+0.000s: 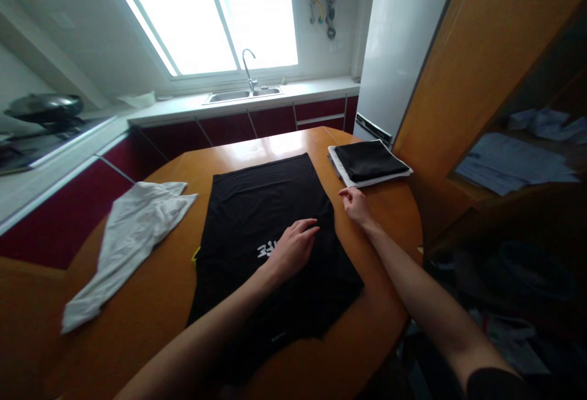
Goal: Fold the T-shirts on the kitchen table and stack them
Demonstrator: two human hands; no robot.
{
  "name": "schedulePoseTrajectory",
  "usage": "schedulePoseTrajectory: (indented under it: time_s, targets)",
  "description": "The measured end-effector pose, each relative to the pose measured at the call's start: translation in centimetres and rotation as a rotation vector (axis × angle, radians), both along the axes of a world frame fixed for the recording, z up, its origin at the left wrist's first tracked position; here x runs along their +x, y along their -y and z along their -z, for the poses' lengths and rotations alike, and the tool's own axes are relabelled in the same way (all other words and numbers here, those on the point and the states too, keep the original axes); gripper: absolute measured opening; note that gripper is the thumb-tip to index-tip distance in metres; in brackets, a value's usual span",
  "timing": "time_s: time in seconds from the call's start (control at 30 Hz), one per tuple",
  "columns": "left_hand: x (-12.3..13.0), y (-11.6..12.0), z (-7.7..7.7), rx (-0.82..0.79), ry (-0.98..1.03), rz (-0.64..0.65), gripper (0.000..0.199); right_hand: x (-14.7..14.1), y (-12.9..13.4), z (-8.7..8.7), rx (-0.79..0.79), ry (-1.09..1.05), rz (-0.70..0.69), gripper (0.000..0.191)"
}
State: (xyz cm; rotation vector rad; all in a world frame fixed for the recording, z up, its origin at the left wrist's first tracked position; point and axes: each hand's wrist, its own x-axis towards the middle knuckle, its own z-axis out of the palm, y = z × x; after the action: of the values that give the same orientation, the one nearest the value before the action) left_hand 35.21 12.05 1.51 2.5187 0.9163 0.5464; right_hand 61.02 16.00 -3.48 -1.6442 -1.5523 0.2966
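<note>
Mid-frame, the left hand (296, 246), fingers loosely spread, is over a black T-shirt (266, 204) on the counter (156, 290); right of centre, the curled right hand (355, 204), grip unclear, nears folded clothes (369, 161).

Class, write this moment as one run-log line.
left hand: over shirt | right hand: near folded stack | shirt: black, spread on table | white cloth: left of shirt

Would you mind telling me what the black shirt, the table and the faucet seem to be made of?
Black shirt: thin, smooth fabric, perhaps synthetic, judging by its fine wrinkles. Table: likely wood, glossy varnish, given the orange-brown surface mirroring window light. Faucet: probably polished metal, from its shiny grey curve.
</note>
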Motion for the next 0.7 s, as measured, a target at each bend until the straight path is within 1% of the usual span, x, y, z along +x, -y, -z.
schedulePoseTrajectory:
  time_s: [0.07,0.13,0.23,0.33,0.4,0.53,0.6,0.7]
  targets:
    - [1.5,-0.6,0.4,0.051,-0.044,0.121,0.04,-0.1,0.3,0.1,0.038,0.022,-0.033,0.023]
    - [2.5,-1.1,1.2,0.114,-0.12,0.186,0.047,-0.5,0.7,0.2,0.054,0.069,-0.094,0.021]
    - [2.9,-1.5,2.9,0.17,-0.257,0.178,0.063,-1.1,1.1,0.6,-0.009,0.147,-0.142,0.021]
    - [2.5,-1.4,4.0,0.17,-0.3,0.148,0.069,-1.2,1.1,1.1,-0.077,0.179,-0.136,0.02]
    - [2.3,-1.2,4.2,0.169,-0.298,0.145,0.07,-1.0,1.1,1.5,-0.071,0.179,-0.136,0.021]
    - [2.3,-1.0,3.9,0.167,-0.281,0.145,0.07,-0.6,0.8,1.9,-0.007,0.151,-0.151,0.02]
    - [2.3,-1.1,3.8,0.166,-0.251,0.134,0.068,-0.5,0.7,1.5,0.01,0.114,-0.156,0.022]
    - [2.3,-1.4,3.9,0.15,-0.225,0.113,0.061,-0.3,1.2,-0.2,0.023,0.088,-0.121,0.029]
